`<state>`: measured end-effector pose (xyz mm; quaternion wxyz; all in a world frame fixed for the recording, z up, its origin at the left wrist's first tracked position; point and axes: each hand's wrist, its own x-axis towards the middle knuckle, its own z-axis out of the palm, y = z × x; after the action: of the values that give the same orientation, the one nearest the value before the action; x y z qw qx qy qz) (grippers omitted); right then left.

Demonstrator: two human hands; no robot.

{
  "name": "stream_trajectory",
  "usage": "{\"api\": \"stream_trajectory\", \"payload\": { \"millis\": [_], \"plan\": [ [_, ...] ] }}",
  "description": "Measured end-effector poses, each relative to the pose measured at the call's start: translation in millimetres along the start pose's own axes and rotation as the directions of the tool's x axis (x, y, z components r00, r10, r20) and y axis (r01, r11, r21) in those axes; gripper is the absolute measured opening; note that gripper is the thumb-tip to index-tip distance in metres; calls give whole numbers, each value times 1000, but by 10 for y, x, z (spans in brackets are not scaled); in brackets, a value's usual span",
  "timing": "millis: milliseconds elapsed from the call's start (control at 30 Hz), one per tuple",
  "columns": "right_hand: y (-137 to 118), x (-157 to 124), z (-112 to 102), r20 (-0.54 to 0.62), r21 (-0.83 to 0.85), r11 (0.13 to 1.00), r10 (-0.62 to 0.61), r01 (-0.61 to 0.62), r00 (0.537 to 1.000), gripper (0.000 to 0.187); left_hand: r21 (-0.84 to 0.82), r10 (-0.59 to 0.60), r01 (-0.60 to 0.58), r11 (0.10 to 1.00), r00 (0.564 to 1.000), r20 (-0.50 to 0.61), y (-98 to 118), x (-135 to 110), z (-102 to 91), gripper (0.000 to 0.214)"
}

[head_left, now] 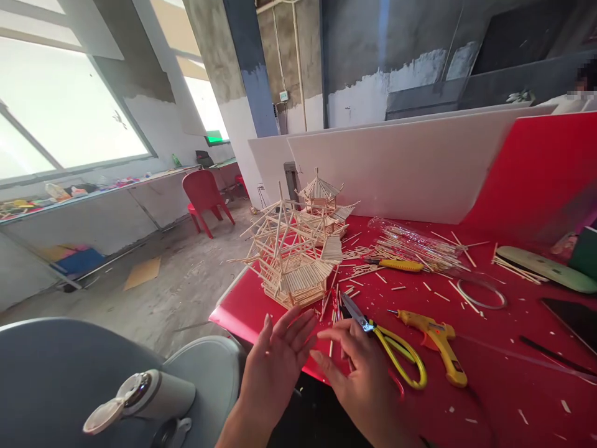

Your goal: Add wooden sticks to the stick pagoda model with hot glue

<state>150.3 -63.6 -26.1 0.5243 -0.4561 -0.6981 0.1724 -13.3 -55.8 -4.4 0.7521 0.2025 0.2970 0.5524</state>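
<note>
My left hand [278,361] is held palm up with its fingers stretched out, and nothing lies in it. Close beside it, my right hand [358,379] has its thumb and forefinger apart, with nothing visible between them; its other fingers are partly hidden. Just beyond both hands stands a pavilion model [298,267] made of thin wooden sticks, its upper part a bare frame. A smaller finished-looking stick pavilion [319,199] is behind it. Yellow-handled scissors [396,345] lie right by my right hand, and a yellow glue gun [436,342] rests farther right.
The red table [494,386] carries a yellow utility knife [398,265], a plastic bag of sticks [415,246], a coil of clear line [480,295] and scattered stick offcuts. A white bottle [163,393] lies on a grey stool at left. A red chair [205,193] stands beyond. Another person is at far right.
</note>
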Motion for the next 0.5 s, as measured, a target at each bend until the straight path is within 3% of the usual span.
{"api": "stream_trajectory", "payload": {
  "millis": [67, 167, 267, 400, 500],
  "plan": [
    [-35, 17, 96, 25, -42, 998, -54, 55, 998, 11, -90, -55, 55, 994, 998, 8, -4, 1, 40, 57],
    [-52, 31, 184, 131, -4, 995, -102, 104, 986, 23, -150, -130, 127, 981, 992, -8, -7, -22, 80, 63],
    [-32, 21, 245, 195, 23, 996, -94, 91, 976, 9, -191, -166, 158, 969, 986, -26, -33, -52, 97, 66],
    [21, -22, 306, 206, -86, 996, -9, 27, 979, 16, -197, -159, 155, 968, 987, -4, -91, -53, 72, 63],
    [65, -45, 307, 161, -185, 981, -34, 64, 986, 29, -201, -166, 166, 966, 986, 15, -116, -34, 38, 62]
  ]
}}
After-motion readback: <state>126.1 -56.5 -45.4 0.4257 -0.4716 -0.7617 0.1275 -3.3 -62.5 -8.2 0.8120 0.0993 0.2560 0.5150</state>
